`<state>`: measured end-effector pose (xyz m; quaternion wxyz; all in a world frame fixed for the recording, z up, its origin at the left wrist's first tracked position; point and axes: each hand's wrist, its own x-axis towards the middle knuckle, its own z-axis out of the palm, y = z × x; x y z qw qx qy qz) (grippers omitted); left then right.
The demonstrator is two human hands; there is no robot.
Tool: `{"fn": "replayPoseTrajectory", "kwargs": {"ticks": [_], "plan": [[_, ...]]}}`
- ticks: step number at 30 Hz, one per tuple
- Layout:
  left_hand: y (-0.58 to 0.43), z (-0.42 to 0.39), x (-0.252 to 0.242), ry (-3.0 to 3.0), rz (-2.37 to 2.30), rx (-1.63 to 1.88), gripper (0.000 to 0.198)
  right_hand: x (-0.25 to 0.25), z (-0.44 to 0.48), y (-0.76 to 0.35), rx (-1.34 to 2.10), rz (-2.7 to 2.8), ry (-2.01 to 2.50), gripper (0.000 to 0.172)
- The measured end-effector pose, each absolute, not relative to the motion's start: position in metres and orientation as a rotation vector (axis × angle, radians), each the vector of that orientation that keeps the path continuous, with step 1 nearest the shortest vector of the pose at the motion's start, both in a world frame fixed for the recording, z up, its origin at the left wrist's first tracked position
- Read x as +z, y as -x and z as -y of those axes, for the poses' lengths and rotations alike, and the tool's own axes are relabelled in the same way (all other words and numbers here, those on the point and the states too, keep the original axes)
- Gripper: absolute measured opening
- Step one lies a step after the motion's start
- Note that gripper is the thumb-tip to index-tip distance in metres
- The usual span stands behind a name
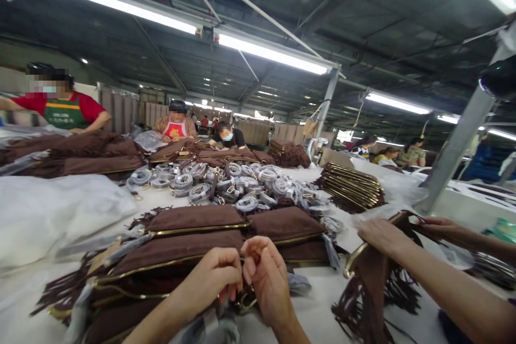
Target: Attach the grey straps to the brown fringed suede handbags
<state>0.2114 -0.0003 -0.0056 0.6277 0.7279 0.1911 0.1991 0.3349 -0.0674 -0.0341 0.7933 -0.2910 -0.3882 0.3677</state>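
My left hand (220,274) and my right hand (268,279) meet at the lower middle, fingertips pinched close together. Between them is a small dark piece, mostly hidden by the fingers. Just under the fingertips shows a gold metal clasp (248,303). Below my hands lies a grey, plastic-wrapped strap bundle (220,328); whether it joins the pinched piece is hidden. Right behind are stacked brown bags (181,250) with gold-edged openings and fringe, and another brown bag (286,223) lies beside them.
A pile of plastic-wrapped coiled straps (245,185) spreads across the table. Gold-framed bags (350,185) are stacked at right. Close on my right, a co-worker's hands (381,236) hold a fringed brown bag (373,285). White plastic (60,215) lies left. Several people work across the table.
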Motion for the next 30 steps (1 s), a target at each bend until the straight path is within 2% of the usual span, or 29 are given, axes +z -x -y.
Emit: {"fn": "replayPoseTrajectory", "kwargs": {"ticks": [3,7,11,21,30], "plan": [[-0.213,-0.006,-0.010,-1.560,-0.434,0.512,0.009,-0.035,0.065,-0.348,0.708,0.691,0.739,0.038],[-0.214,-0.009,-0.009,-1.506,-0.446,0.511,0.010,-0.043,0.062,-0.360,0.797,0.706,0.921,0.037],[-0.214,-0.006,-0.006,-1.504,-0.449,0.512,0.010,-0.049,0.062,-0.355,0.885,0.794,0.926,0.039],[-0.214,-0.002,0.000,-1.567,-0.489,0.487,0.013,-0.041,0.067,-0.346,0.839,0.996,0.915,0.027],[-0.205,-0.013,0.012,-1.675,-0.604,0.654,0.020,-0.044,0.065,-0.342,0.903,0.879,0.880,0.034]]}}
